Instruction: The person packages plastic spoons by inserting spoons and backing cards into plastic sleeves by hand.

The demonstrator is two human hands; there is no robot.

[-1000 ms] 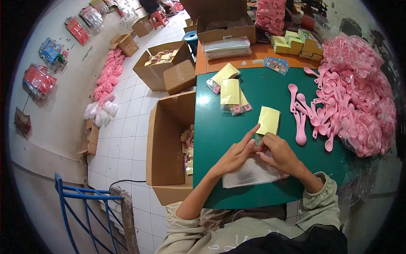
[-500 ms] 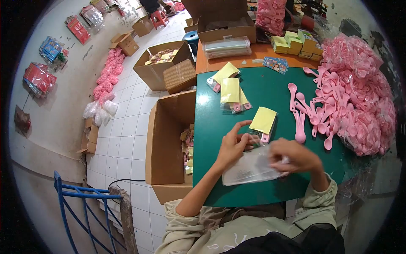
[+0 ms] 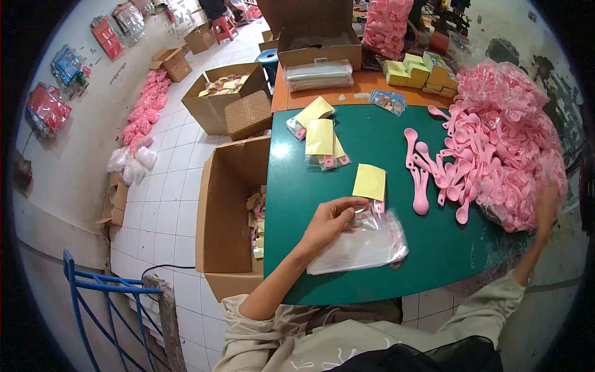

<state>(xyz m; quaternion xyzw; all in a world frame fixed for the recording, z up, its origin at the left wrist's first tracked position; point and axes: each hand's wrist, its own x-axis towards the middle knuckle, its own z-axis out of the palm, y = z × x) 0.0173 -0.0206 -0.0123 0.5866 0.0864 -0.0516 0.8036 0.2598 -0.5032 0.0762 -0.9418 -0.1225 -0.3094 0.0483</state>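
My left hand [image 3: 334, 223] is closed at the upper edge of a stack of clear plastic bags [image 3: 359, 248], its fingertips on the film. Just above it lies a bag with a yellow card [image 3: 370, 181] and the end of a pink spoon. My right hand [image 3: 548, 197] is blurred, stretched out to the far right in front of bagged pink spoons [image 3: 520, 142]; its fingers cannot be made out. Loose pink spoons [image 3: 471, 158] are spread between the hands. More packets with yellow cards [image 3: 319, 136] lie at the upper left of the green table [image 3: 297, 211].
An open cardboard box [image 3: 226, 211] stands against the table's left side, with another box [image 3: 207, 111] behind it. Yellow-green small boxes [image 3: 416, 71] and picture cards [image 3: 388, 101] rest at the back. A blue railing [image 3: 102, 279] is at the lower left.
My right hand has moved from the bag stack to the far right by the spoons. My left hand stays at the stack. The view has shifted slightly.
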